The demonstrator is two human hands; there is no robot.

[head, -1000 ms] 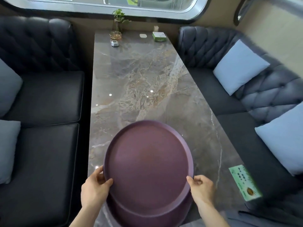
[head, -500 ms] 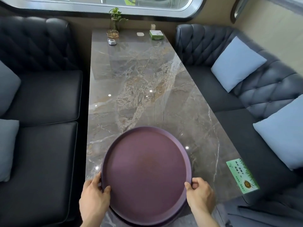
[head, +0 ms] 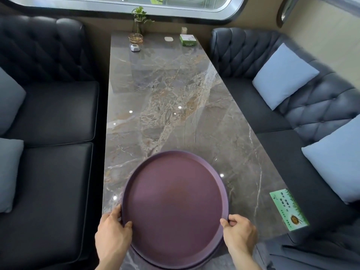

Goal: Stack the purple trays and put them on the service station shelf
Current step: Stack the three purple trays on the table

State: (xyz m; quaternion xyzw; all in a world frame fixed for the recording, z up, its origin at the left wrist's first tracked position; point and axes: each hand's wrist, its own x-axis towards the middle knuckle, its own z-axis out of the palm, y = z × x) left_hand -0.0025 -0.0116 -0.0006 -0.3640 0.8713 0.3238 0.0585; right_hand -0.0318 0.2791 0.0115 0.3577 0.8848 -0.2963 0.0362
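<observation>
Left hand (head: 113, 233) clamped on left rim of top purple tray (head: 173, 207), thumb over lip, fingers (head: 112, 213) outside. Right hand (head: 238, 231) clamped on right rim, mirrored. Symmetric grip likely keeps tray level, centred over lower tray (head: 213, 255) peeking out beneath at near-right edge. Stack at near end of desk (head: 165, 94). Wrists low, forearms converging from near edge. Shelf not visible.

Single head-worn wide-angle view, looking forward and down along the length of the marble surface (head: 165, 106) from its near end. Close over the purple trays (head: 175, 207) at bottom centre; window (head: 175, 2) at the far top edge. Sofas (head: 48, 133) curving away on both sides from lens distortion.
</observation>
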